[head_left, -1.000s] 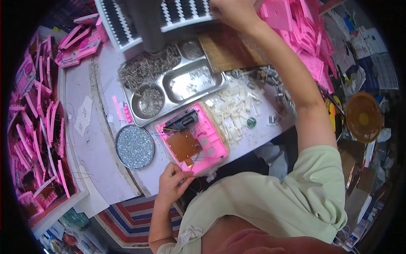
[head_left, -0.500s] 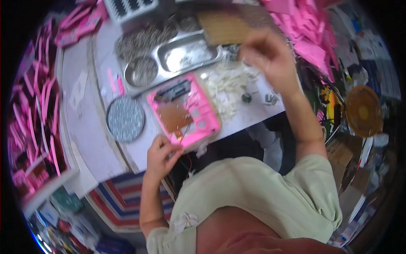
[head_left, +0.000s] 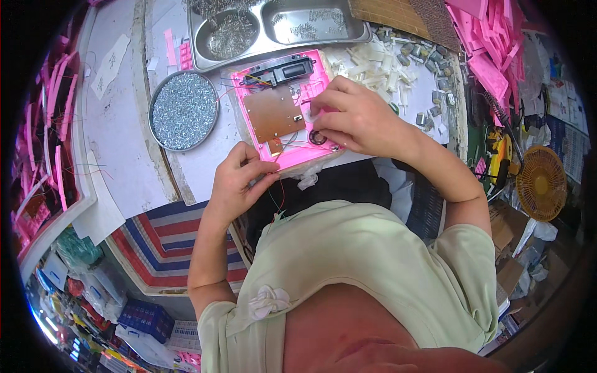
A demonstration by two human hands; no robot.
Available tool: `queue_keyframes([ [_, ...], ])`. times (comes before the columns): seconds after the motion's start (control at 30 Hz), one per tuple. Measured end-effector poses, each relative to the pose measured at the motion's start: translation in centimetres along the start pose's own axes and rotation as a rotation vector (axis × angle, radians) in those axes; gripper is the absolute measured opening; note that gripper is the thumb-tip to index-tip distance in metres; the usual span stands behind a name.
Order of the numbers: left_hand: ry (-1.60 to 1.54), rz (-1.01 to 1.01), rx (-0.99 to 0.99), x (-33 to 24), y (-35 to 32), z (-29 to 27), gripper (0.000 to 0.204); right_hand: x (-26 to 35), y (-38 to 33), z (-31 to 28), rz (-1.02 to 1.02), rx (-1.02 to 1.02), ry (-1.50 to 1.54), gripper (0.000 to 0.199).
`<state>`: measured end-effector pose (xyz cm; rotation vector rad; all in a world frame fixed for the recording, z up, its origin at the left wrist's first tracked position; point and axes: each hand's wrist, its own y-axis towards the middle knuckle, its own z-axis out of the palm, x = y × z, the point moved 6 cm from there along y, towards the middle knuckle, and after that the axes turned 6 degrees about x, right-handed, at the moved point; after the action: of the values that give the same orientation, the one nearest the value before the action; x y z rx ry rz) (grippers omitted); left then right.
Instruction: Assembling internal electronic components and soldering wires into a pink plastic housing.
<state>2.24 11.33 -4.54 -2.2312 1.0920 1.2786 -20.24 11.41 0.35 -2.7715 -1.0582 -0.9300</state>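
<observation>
A pink plastic case (head_left: 292, 163) lies open before me, with a brown circuit board (head_left: 273, 115) in its middle. A black module (head_left: 287, 71) with coloured wires sits along its far side. At the near left corner, my left hand (head_left: 244, 174) is closed in a pinch on thin wires (head_left: 283, 198), whose red and green ends hang over the table edge. Over the case's right side, my right hand (head_left: 360, 118) has its fingers bent together, just above a round dark part (head_left: 318, 137). What those fingertips hold is mostly hidden.
Left of the case stands a round tin (head_left: 185, 110) of small screws. Behind it is a metal compartment tray (head_left: 305, 22) with small metal pieces. White plastic parts (head_left: 379, 65) and small grey motors (head_left: 429, 59) lie to the right. Pink parts (head_left: 485, 37) are heaped beyond.
My right hand has come down and nearer, from beside the metal tray to the case's right side. My left hand stays at the near left corner. The whole view has shifted.
</observation>
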Motion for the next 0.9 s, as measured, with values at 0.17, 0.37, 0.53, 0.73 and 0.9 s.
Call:
queue_keyframes([
  [0.17,-0.015,0.006,0.009,-0.1,0.0,-0.2,0.022,-0.4,-1.0,1.0,-0.076,0.006,0.022,0.023],
  [0.37,-0.025,-0.019,0.047,0.4,-0.4,-0.2,0.027,-0.7,-1.3,1.5,-0.169,0.005,0.005,0.024],
  [0.53,0.146,0.029,0.080,-3.2,0.8,-1.7,0.027,-4.8,-1.8,-5.3,0.096,-0.262,0.360,0.016],
  [0.73,-0.090,0.218,0.104,-12.3,4.9,2.3,0.022,-20.4,-10.2,-19.4,0.089,-1.377,1.427,0.025],
  [0.9,-0.237,0.538,0.349,-21.4,9.6,10.0,0.020,-23.8,-13.8,-25.3,-0.007,-1.549,1.339,0.027],
])
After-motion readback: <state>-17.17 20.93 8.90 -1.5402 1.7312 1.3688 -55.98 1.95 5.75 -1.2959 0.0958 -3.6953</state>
